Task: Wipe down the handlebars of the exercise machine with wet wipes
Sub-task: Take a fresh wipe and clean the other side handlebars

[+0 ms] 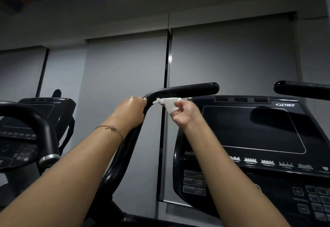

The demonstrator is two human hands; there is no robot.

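I'm gripping the handlebar (pixel 187 89) at its bend, mid-frame, with my left hand (pixel 131 112) and pinching a wipe (pixel 167 104) just under the bar in my curled right hand (pixel 184 114), so I'm judging it next needs pressing on and sliding rightward

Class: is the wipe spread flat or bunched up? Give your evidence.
Bunched: the wipe is a small crumpled wad pinched by the right hand, not laid out flat.
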